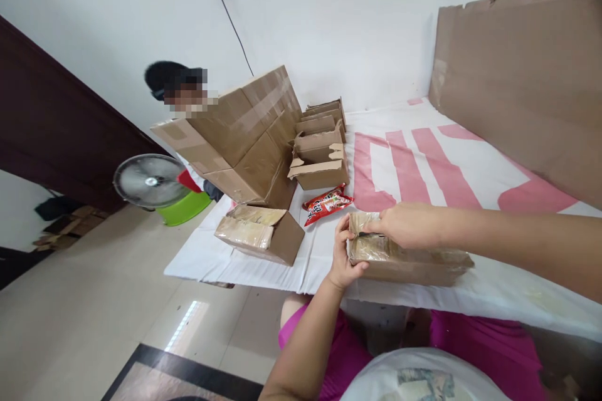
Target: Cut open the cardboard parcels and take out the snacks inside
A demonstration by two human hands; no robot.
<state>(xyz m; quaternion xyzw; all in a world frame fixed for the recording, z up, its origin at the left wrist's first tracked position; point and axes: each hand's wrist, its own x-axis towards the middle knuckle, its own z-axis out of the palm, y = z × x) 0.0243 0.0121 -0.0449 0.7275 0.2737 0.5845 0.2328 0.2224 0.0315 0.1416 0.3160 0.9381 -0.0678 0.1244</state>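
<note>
A long cardboard box (pixel 414 272) with clear tape over its top lies near the table's front edge. My left hand (pixel 345 257) grips its left end, the thumb on the near side and the fingers around the far corner. On top of the same box rests my right hand (pixel 402 224), index finger at a dark gap in the taped seam and the other fingers curled under, partly hidden. Whether those fingers pinch anything is not visible. A red printed packet (pixel 327 203) lies just beyond the box. Another taped cardboard box (pixel 263 232) sits to the left, its top flap slightly raised.
Stacked large cartons (pixel 254 131) stand at the table's left side, with a person (pixel 172 81) behind them. Opened small boxes (pixel 322 175) line up beside the stack. A big cardboard sheet (pixel 522 75) rises at the right. On the floor stands a fan (pixel 150 180).
</note>
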